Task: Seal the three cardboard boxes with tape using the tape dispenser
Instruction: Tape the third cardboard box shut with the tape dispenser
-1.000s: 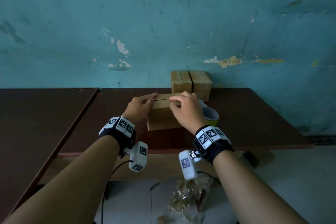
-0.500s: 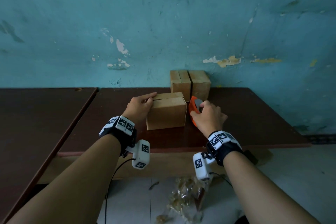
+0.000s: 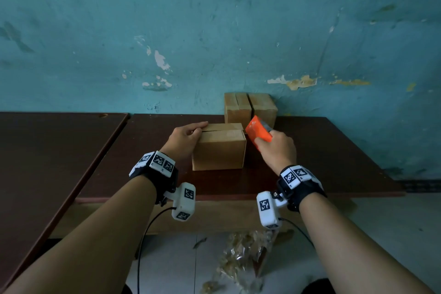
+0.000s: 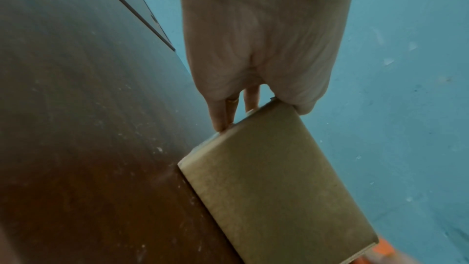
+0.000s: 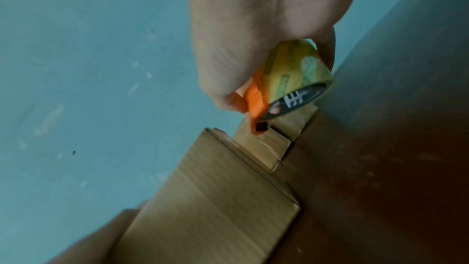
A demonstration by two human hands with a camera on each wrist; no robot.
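A closed cardboard box (image 3: 219,148) (image 4: 274,178) (image 5: 215,198) lies on the dark brown table (image 3: 334,150). My left hand (image 3: 188,135) (image 4: 253,47) rests against the box's left end, fingers straight and thumb lying on the top by the seam. My right hand (image 3: 276,150) (image 5: 266,27) grips the orange tape dispenser (image 3: 259,131) (image 5: 255,97) with its yellowish tape roll (image 5: 291,79). It is held off the table just right of the box's right end. Two more boxes (image 3: 237,107) (image 3: 263,107) stand side by side at the wall behind.
A second dark table (image 3: 47,162) adjoins on the left with a narrow gap. The teal wall (image 3: 214,31) rises right behind the boxes. A crumpled plastic bag (image 3: 238,258) lies on the floor below the table's front edge.
My right hand left the box top, reached right, took hold of the orange dispenser and lifted it up beside the box. The left hand has stayed on the box's left end.
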